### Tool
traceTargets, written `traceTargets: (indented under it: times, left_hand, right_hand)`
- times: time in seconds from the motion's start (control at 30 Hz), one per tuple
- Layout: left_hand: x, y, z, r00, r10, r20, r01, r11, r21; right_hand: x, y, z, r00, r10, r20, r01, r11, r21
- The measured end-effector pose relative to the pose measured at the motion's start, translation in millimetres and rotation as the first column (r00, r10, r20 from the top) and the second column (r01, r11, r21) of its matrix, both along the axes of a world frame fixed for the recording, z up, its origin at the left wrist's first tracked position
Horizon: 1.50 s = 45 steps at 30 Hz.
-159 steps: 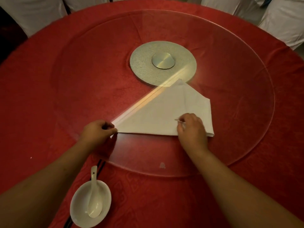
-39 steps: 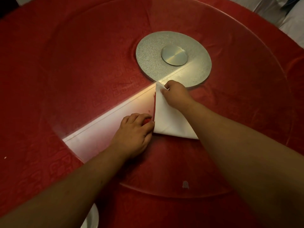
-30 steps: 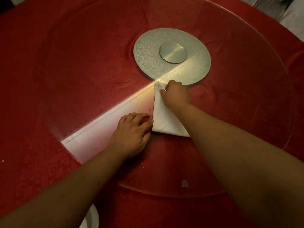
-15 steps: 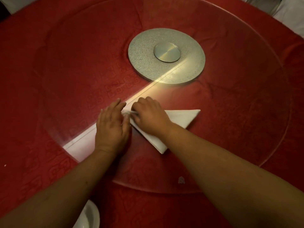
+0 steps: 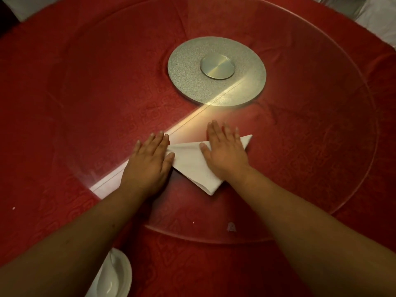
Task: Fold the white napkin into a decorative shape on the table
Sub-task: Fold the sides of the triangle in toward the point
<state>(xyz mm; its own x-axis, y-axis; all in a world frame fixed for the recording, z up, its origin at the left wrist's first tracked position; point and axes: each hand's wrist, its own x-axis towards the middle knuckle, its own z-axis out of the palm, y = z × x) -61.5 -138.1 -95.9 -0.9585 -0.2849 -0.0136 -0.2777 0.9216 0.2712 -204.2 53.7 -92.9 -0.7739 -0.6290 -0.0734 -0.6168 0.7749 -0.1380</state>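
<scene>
Left hand (image 5: 150,161), right hand (image 5: 225,151) flat, spread on napkin (image 5: 192,166); bowl (image 5: 120,275) (contents unclear)

red tablecloth (image 5: 64,86), glass turntable (image 5: 321,146), dim light

Matt white cloth napkin (image 5: 192,166) w/ crisp creases on a clear, glossy glass turntable (image 5: 321,189), over a red damask-patterned tablecloth (image 5: 42,125); frame centre-top: grainy silver metal base disc (image 5: 188,67) w/ smooth brushed-metal hub (image 5: 217,67); lower left: glossy white ceramic bowl (image 5: 124,275).
</scene>
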Motion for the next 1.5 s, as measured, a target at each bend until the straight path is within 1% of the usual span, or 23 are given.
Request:
traceTargets:
  times: [0.17,0.23,0.3,0.37,0.47,0.53,0.57,0.67,0.73,0.97,1.07,1.17,1.27,1.37,1.5]
  left_hand:
    - [-0.8,2.1,-0.2,1.000,0.001,0.026,-0.001,1.000,-0.017]
    - [-0.9,4.3,-0.3,1.000,0.002,0.027,-0.002,1.000,-0.022]
    - [-0.6,6.8,-0.2,1.000,0.006,0.026,-0.006,1.000,-0.023]
    - [-0.7,9.3,-0.2,1.000,0.009,0.024,-0.009,1.000,-0.020]
    - [-1.2,12.6,-1.5,1.000,0.013,0.021,-0.013,1.000,-0.020]
    - [-1.0,14.5,-2.4,1.000,0.013,0.016,-0.012,1.000,-0.019]
    - [-0.6,15.2,-2.7,1.000,0.011,0.015,-0.011,1.000,-0.020]
    - [-0.2,17.3,-3.5,1.000,0.008,0.013,-0.008,1.000,-0.025]
    - [-0.5,19.2,-3.8,1.000,0.014,0.011,-0.013,1.000,-0.026]
    - [-1.5,22.7,-3.2,0.999,0.031,0.018,-0.031,0.999,-0.019]
    - [-1.2,23.6,-2.3,0.999,0.035,0.020,-0.034,0.999,-0.024]
    - [-0.9,23.5,-1.1,0.999,0.035,0.018,-0.034,0.999,-0.024]
    - [-1.1,22.4,-1.0,0.999,0.033,0.025,-0.032,0.999,-0.022]
    - [-0.8,21.4,-1.9,0.999,0.032,0.028,-0.032,0.999,-0.019]
    - [-0.5,21.0,-2.2,0.999,0.032,0.028,-0.032,0.999,-0.022]
  right_hand:
    - [-24.5,38.6,-1.2,0.991,-0.132,-0.031,0.133,0.990,0.042]
    - [-28.6,46.9,1.4,0.981,-0.187,-0.045,0.190,0.979,0.080]
    - [-23.8,46.4,7.7,0.971,-0.229,-0.068,0.233,0.969,0.076]
    - [-6.0,37.6,16.2,0.981,-0.184,-0.067,0.184,0.983,-0.006]
    - [41.4,14.6,21.5,0.999,0.041,-0.019,-0.044,0.989,-0.140]
    - [71.8,0.5,18.1,0.990,0.138,0.015,-0.134,0.977,-0.166]
    - [82.7,-3.5,14.7,0.987,0.161,0.025,-0.155,0.976,-0.150]
    - [96.5,1.5,3.9,0.986,0.162,0.042,-0.160,0.986,-0.047]
    - [95.2,14.2,0.3,0.988,0.146,0.042,-0.145,0.989,-0.014]
    - [87.7,75.5,1.3,0.990,0.126,0.065,-0.127,0.992,0.014]
    - [84.8,83.9,5.0,0.987,0.132,0.088,-0.132,0.991,-0.009]
    - [64.8,77.8,9.0,0.994,0.093,0.064,-0.091,0.995,-0.038]
    - [36.4,79.4,9.7,0.998,0.026,0.065,-0.027,0.999,0.018]
    - [16.3,93.1,7.1,0.999,-0.012,0.033,0.009,0.997,0.074]
    - [-2.0,107.2,11.2,0.988,-0.151,0.031,0.147,0.983,0.112]
